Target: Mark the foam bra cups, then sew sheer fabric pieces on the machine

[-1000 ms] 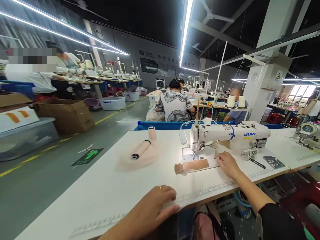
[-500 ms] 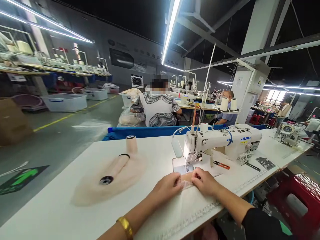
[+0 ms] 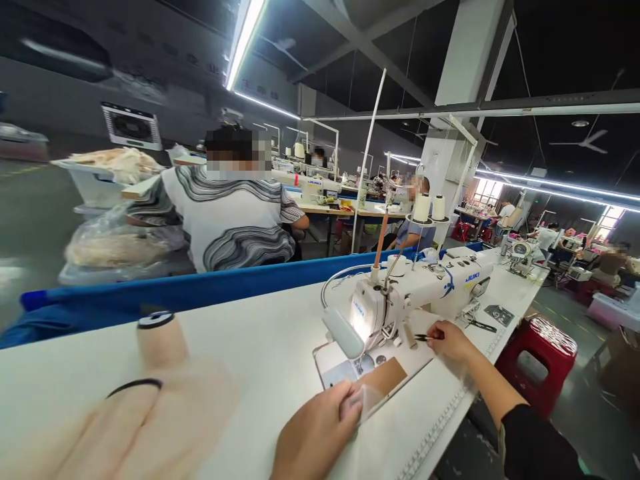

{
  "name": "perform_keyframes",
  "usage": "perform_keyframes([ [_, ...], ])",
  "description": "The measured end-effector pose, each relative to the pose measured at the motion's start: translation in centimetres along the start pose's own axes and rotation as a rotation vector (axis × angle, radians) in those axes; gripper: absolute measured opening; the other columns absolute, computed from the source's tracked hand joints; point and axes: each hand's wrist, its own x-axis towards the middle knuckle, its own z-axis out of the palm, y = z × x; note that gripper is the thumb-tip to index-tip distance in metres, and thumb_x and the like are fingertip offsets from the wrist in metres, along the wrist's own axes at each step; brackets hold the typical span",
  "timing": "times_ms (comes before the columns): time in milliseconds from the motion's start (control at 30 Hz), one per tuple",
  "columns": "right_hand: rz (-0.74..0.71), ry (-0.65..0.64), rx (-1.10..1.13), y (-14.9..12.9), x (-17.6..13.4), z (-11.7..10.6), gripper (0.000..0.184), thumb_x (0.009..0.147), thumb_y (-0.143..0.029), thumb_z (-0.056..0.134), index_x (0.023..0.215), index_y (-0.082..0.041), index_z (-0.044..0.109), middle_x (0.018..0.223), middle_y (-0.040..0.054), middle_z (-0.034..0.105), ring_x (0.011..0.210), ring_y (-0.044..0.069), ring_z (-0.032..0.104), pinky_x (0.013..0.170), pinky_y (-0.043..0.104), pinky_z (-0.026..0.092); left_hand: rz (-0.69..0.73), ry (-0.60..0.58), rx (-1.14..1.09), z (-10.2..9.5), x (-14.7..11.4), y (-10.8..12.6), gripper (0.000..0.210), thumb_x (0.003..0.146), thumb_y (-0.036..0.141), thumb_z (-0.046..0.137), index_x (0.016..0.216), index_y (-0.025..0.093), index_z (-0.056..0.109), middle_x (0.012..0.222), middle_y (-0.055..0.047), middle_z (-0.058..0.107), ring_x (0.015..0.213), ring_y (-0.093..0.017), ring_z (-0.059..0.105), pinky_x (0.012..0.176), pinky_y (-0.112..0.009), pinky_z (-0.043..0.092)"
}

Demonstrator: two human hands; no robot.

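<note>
My left hand (image 3: 320, 427) is closed on the edge of a sheer pale fabric (image 3: 369, 402) in front of the sewing machine. A flat tan strip (image 3: 387, 379) lies beside the fingers, partly under the sheer layer, close to the presser foot (image 3: 361, 363). To the right of the needle area, my right hand (image 3: 450, 343) pinches thread snips (image 3: 423, 337), their dark tips pointing left and most of the handle hidden by the fingers. The white sewing machine (image 3: 420, 287) stands behind both hands with its lamp lit.
At the left of the white table (image 3: 260, 327) stands a thread cone (image 3: 163, 343), with blurred sheer fabric (image 3: 165, 420) near it. Dark tweezers (image 3: 483, 325) lie below the machine's right end. A red stool (image 3: 540, 360) is at the right. A co-worker (image 3: 240, 200) sits beyond the blue cloth.
My right hand has let go of the fabric, moved right and taken hold of the thread snips. My left hand stays on the fabric. The view has swung right.
</note>
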Motion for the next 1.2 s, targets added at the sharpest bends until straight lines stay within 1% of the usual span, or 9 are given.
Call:
perform_keyframes([
  [100,0.023,-0.026,0.045,-0.2,0.2,-0.3,0.031,0.105,-0.036,0.071,0.130,-0.017,0.068,0.129,0.0096,0.071,0.108,0.025,0.073,0.092,0.045,0.064,0.024,-0.023,0.003,-0.2,-0.4,-0.2,0.024,0.093,0.033,0.041,0.073,0.025,0.031,0.074,0.001,0.060,0.072,-0.022,0.059,0.062,-0.030,0.028],
  [267,-0.020,0.036,0.134,-1.0,-0.3,-0.9,0.033,0.106,-0.037,0.071,0.132,-0.017,0.067,0.129,0.0096,0.070,0.107,0.025,0.073,0.090,0.045,0.064,0.089,-0.020,-0.009,-0.3,-1.4,-1.0,0.025,0.094,0.035,0.040,0.072,0.025,0.031,0.075,0.000,0.059,0.075,-0.022,0.060,0.066,-0.030,0.036],
  [533,-0.090,0.240,0.207,0.4,-2.0,-3.9,0.021,0.104,-0.037,0.071,0.102,-0.016,0.068,0.099,0.0027,0.071,0.089,0.020,0.070,0.083,0.038,0.060,0.100,0.032,-0.092,0.0,-1.3,-1.6,0.028,0.092,0.045,0.041,0.072,0.026,0.036,0.074,0.000,0.060,0.072,-0.023,0.059,0.065,-0.031,0.036],
  [633,-0.128,0.276,0.248,-0.6,-2.4,-3.9,0.019,0.101,-0.034,0.070,0.091,-0.019,0.062,0.087,-0.0003,0.068,0.084,0.019,0.068,0.080,0.035,0.056,0.086,0.043,-0.122,0.4,-0.6,-1.9,0.033,0.088,0.053,0.042,0.070,0.026,0.042,0.070,0.001,0.058,0.070,-0.023,0.058,0.063,-0.031,0.034],
  [833,-0.245,0.049,0.334,-5.1,-0.7,-1.1,0.024,0.094,-0.027,0.069,0.077,-0.024,0.052,0.069,-0.0034,0.068,0.062,0.018,0.067,0.062,0.028,0.051,0.030,0.096,-0.243,0.2,-0.8,-1.7,0.045,0.091,0.062,0.042,0.077,0.025,0.062,0.068,0.002,0.057,0.069,-0.022,0.056,0.066,-0.030,0.038],
  [900,-0.282,0.022,0.336,-6.0,-0.5,-0.7,0.020,0.093,-0.022,0.068,0.079,-0.024,0.054,0.073,0.0002,0.069,0.071,0.021,0.069,0.069,0.031,0.051,0.002,0.121,-0.302,0.1,-1.3,-1.3,0.045,0.093,0.062,0.045,0.081,0.025,0.066,0.070,0.002,0.060,0.072,-0.022,0.056,0.068,-0.030,0.039],
  [1033,-0.435,-0.062,0.376,-7.8,-2.3,0.0,0.003,0.098,-0.024,0.064,0.095,-0.023,0.065,0.102,0.0098,0.073,0.102,0.029,0.067,0.092,0.039,0.048,-0.075,0.163,-0.414,-0.2,-2.1,-0.4,0.045,0.091,0.064,0.051,0.081,0.023,0.067,0.072,0.001,0.061,0.072,-0.021,0.055,0.070,-0.031,0.042],
  [1133,-0.590,-0.257,0.459,-10.2,-4.4,1.7,0.014,0.093,-0.030,0.073,0.107,-0.026,0.070,0.107,0.0055,0.075,0.102,0.027,0.068,0.090,0.036,0.049,-0.110,0.183,-0.462,-0.6,-2.7,0.5,0.041,0.091,0.060,0.053,0.081,0.022,0.065,0.071,0.002,0.059,0.070,-0.020,0.054,0.068,-0.030,0.043],
  [1200,-0.566,-0.412,0.561,-11.7,-5.3,3.2,0.016,0.091,-0.030,0.074,0.106,-0.026,0.070,0.101,0.0033,0.076,0.095,0.025,0.068,0.083,0.034,0.049,-0.119,0.201,-0.472,-0.7,-3.1,1.0,0.037,0.089,0.056,0.055,0.079,0.022,0.065,0.071,0.002,0.058,0.071,-0.019,0.054,0.068,-0.030,0.043],
])
